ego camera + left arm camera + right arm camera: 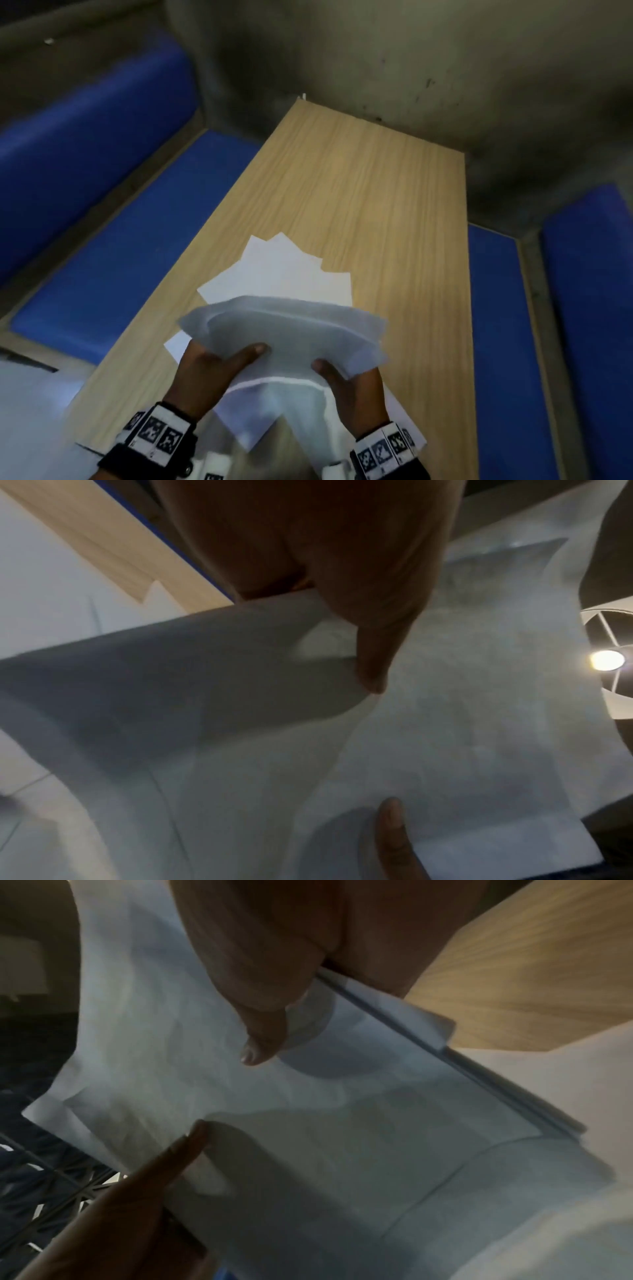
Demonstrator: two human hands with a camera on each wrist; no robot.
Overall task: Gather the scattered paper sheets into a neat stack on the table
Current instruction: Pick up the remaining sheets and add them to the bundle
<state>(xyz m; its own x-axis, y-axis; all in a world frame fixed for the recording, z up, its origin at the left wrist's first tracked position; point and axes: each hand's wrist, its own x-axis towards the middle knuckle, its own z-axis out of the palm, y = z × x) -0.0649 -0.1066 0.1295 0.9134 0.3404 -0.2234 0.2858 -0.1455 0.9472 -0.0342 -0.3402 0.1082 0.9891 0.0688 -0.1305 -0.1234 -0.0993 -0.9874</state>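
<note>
A loose bundle of white paper sheets (291, 329) is lifted above the near half of the wooden table (370, 192), bowed and uneven at its edges. My left hand (219, 366) grips its left side, thumb on top. My right hand (346, 380) grips the right side the same way. More white sheets (284, 270) lie fanned on the table just beyond the bundle, and others (246, 414) lie under my wrists. In the left wrist view my left thumb presses on the bundle (445, 723). In the right wrist view my right thumb lies on the bundle (308, 1123), whose layered edges show.
Blue padded benches run along the table's left side (113, 260) and right side (496, 325). A grimy wall (411, 61) closes the far end. The far half of the table shows bare wood. A lit ceiling lamp (606, 660) glares in the left wrist view.
</note>
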